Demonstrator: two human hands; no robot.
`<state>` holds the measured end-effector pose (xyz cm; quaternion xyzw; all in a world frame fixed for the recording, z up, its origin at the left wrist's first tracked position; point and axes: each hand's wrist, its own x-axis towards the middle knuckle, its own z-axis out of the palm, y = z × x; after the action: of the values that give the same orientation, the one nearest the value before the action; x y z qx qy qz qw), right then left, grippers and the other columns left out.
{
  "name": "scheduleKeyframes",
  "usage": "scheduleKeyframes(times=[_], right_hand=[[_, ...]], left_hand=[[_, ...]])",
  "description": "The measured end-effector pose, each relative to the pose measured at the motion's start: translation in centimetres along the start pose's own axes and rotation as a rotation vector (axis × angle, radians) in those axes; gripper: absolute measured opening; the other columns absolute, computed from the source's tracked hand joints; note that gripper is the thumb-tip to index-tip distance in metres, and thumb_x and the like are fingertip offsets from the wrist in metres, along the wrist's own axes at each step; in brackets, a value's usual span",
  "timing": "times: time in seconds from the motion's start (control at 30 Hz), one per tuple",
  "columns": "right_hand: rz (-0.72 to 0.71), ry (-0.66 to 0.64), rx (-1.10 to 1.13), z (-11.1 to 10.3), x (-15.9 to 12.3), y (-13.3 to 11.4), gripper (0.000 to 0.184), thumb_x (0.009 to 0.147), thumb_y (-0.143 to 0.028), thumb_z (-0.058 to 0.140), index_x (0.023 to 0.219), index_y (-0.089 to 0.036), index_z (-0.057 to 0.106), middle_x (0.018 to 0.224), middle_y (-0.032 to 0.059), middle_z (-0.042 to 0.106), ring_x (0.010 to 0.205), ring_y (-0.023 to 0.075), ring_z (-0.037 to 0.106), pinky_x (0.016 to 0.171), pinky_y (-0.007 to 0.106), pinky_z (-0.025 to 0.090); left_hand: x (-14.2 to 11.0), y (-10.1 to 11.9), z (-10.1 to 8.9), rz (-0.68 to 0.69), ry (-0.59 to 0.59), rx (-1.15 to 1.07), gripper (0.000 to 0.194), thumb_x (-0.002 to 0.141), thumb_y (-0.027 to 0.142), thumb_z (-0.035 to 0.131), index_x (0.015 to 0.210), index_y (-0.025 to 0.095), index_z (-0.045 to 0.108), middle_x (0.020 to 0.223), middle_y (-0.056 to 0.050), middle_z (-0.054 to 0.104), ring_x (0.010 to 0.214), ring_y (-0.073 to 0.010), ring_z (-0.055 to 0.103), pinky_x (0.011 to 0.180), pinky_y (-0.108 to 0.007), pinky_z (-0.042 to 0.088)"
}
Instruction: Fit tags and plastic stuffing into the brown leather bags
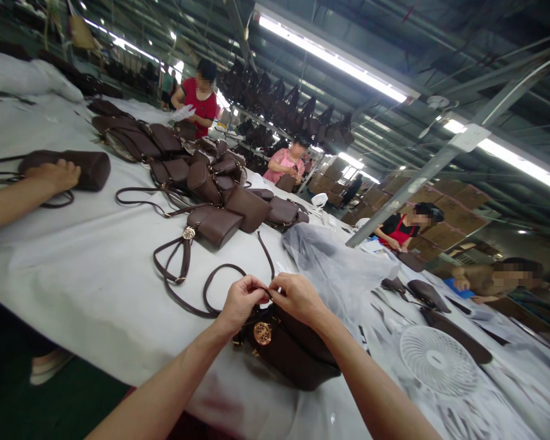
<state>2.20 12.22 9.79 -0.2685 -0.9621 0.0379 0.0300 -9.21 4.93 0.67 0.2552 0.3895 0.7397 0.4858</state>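
A dark brown handbag (pixel 297 348) with a round gold medallion (pixel 262 333) lies on the white-covered table in front of me. Above its near end, my left hand (pixel 244 300) pinches a thin brown strap (pixel 229 267). Close beside it, fingertips nearly touching, my right hand (pixel 297 296) is closed on the same strap by the bag's top. The strap loops away to the left over the table. What exactly sits between the fingertips is too small to make out.
A pile of brown handbags (pixel 211 177) covers the table ahead. At left, another person's hand (pixel 57 176) rests on a bag. Clear plastic bags (pixel 334 256) and a white fan (pixel 437 360) lie to the right. Several people work farther along, near a slanted metal post (pixel 407 177).
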Motion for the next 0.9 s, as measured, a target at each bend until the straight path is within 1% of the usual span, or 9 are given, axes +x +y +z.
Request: scheduleKeyframes(times=[0.13, 0.3, 0.5, 0.6, 0.73, 0.9], right_hand=[[-0.024, -0.040, 0.036, -0.2, 0.1, 0.1, 0.018, 0.085, -0.019, 0.058, 0.089, -0.022, 0.075, 0.084, 0.0029, 0.071, 0.077, 0.0142, 0.063, 0.068, 0.023, 0.039], [-0.002, -0.076, -0.009, -0.3, 0.3, -0.2, 0.020, 0.085, -0.019, 0.059, 0.093, -0.025, 0.076, 0.090, 0.0028, 0.073, 0.084, 0.0156, 0.064, 0.071, 0.023, 0.040], [0.043, -0.094, -0.091, -0.5, 0.2, -0.8, 0.017, 0.087, -0.025, 0.060, 0.092, -0.025, 0.076, 0.092, 0.0037, 0.073, 0.085, 0.0174, 0.065, 0.066, 0.024, 0.038], [0.037, -0.097, -0.089, -0.6, 0.2, -0.8, 0.019, 0.088, -0.026, 0.058, 0.093, -0.026, 0.076, 0.093, 0.0028, 0.073, 0.084, 0.0168, 0.065, 0.065, 0.024, 0.037], [0.030, -0.101, -0.070, -0.5, 0.3, -0.8, 0.021, 0.086, -0.021, 0.057, 0.093, -0.026, 0.076, 0.093, 0.0022, 0.074, 0.086, 0.0160, 0.065, 0.069, 0.022, 0.039], [0.044, -0.088, -0.130, -0.7, 0.3, -1.2, 0.023, 0.086, -0.020, 0.054, 0.089, -0.025, 0.076, 0.092, 0.0030, 0.074, 0.084, 0.0168, 0.066, 0.067, 0.023, 0.038]], left_hand=[[0.0, 0.2, 0.0, 0.043, 0.024, -0.022, 0.010, 0.059, 0.018, 0.069, 0.067, 0.015, 0.063, 0.063, 0.002, 0.066, 0.060, -0.0103, 0.062, 0.064, -0.023, 0.051], [0.0, 0.0, -0.1, 0.062, 0.027, -0.064, 0.011, 0.059, 0.017, 0.069, 0.066, 0.015, 0.061, 0.072, 0.000, 0.068, 0.063, -0.0112, 0.063, 0.066, -0.024, 0.052], [0.0, -0.3, -0.2, 0.088, 0.022, -0.098, 0.009, 0.061, 0.014, 0.066, 0.064, 0.016, 0.057, 0.077, -0.001, 0.068, 0.071, -0.0129, 0.063, 0.070, -0.026, 0.053], [0.0, -0.2, -0.4, 0.098, 0.027, -0.085, 0.009, 0.060, 0.014, 0.064, 0.064, 0.016, 0.056, 0.076, 0.000, 0.066, 0.070, -0.0123, 0.062, 0.069, -0.026, 0.053], [0.0, -0.1, -0.6, 0.110, 0.038, -0.047, 0.009, 0.061, 0.015, 0.064, 0.065, 0.016, 0.056, 0.077, 0.000, 0.066, 0.066, -0.0118, 0.062, 0.067, -0.026, 0.053], [0.2, -0.4, -0.8, 0.150, 0.045, 0.021, 0.008, 0.063, 0.016, 0.064, 0.067, 0.016, 0.057, 0.075, 0.001, 0.064, 0.064, -0.0116, 0.062, 0.066, -0.025, 0.052]])
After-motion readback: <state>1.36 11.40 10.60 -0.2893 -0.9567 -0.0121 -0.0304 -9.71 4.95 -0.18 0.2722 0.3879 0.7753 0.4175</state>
